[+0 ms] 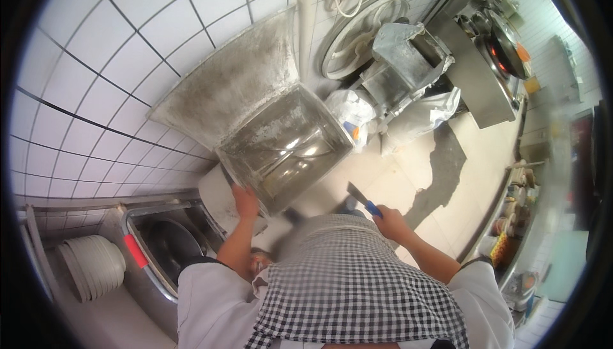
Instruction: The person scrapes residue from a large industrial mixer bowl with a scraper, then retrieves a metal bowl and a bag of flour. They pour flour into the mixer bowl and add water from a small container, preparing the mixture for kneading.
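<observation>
A putty-knife-type scraper with a blue handle (372, 208) is held in my right hand (393, 224). Its flat metal blade points up and left, above the floor. My left hand (245, 201) is at the near left side of a steel dough mixer trough (306, 150), touching its edge; whether the fingers close around it is hidden. Inside the trough, a shiny curved mixing bar (289, 152) shows, with pale residue on the walls. The trough's whitish, smeared lid (234, 73) stands raised against the tiled wall.
A floury machine with a metal hopper (407, 52) and a large wheel (364, 35) stands beyond, with white sacks (416, 119) below. A lit burner (498, 59) glows at far right. Left are a sink basin (170, 243) and stacked bowls (91, 267). Dark patch (438, 172) on the floor.
</observation>
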